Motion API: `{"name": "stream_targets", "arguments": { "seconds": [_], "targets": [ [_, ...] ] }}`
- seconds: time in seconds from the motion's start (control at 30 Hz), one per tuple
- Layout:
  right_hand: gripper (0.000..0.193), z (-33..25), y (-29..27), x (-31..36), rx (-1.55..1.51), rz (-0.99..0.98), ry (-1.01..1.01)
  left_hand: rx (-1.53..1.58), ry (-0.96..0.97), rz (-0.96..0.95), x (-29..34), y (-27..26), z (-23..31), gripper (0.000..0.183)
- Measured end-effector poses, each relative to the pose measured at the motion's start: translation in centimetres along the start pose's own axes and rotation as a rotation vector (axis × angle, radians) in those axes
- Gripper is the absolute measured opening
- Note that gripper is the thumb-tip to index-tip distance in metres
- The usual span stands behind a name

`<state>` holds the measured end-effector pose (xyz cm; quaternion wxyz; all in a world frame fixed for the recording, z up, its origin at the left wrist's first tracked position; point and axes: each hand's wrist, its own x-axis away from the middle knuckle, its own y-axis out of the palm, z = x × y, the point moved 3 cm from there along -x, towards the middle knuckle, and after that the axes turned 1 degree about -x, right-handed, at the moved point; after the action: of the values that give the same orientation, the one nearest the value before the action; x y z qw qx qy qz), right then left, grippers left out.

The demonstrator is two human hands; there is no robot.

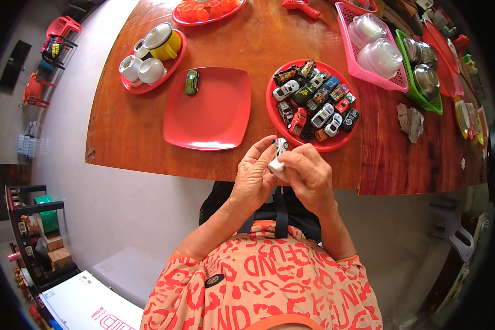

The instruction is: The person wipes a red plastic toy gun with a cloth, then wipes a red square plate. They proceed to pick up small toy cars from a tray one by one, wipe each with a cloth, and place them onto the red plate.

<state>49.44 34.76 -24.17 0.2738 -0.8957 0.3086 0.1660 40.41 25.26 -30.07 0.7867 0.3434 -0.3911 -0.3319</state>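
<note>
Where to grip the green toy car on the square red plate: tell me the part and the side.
Grip the green toy car across its two long sides, coming from above. It sits alone near the far left corner of the square red plate, lengthwise away from the person, both flanks free.

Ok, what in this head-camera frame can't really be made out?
- White toy car: mostly covered by the left hand and right hand; only its front end shows.
- Pile of toy cars on the round red plate: the lower cars are hidden by those on top.
- Red plate of cups: cut off by the top edge.
- Things along the table's right end: squeezed and dark near the fisheye rim.
</note>
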Motion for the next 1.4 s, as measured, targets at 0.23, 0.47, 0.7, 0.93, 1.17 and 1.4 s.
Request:
{"name": "stream_targets", "arguments": {
  "seconds": [0.23,0.47,0.7,0.93,1.17,1.4],
  "targets": [
    [0.024,1.4,0.4,-1.0,0.043,0.105,0.12,0.025,-0.107,-0.151,0.2,-0.8,-0.3,0.034],
    [0.019,3.5,-1.0,-0.7,0.103,0.338,0.265,0.031,-0.182,-0.18,-0.2,-0.3,0.2,0.036],
    [0.027,2.4,0.3,-0.8,0.152,0.246,0.11,0.15,-0.151,-0.211,-0.4,-0.7,-0.4,0.033],
    [0.031,0.7,1.6,0.5,0.255,-0.014,0.066,0.13,-0.091,-0.184,-0.1,-0.8,-0.1,0.026],
    [0.026,-0.4,0.6,1.0,0.2,-0.164,-0.021,0.088,-0.104,-0.245,-0.1,-1.2,-0.4,0.028],
    [0.023,2.0,-1.0,-0.9,0.492,0.134,0.013,-0.079,-0.123,-0.205,0.0,-0.6,-0.2,0.032]
  ]
}}
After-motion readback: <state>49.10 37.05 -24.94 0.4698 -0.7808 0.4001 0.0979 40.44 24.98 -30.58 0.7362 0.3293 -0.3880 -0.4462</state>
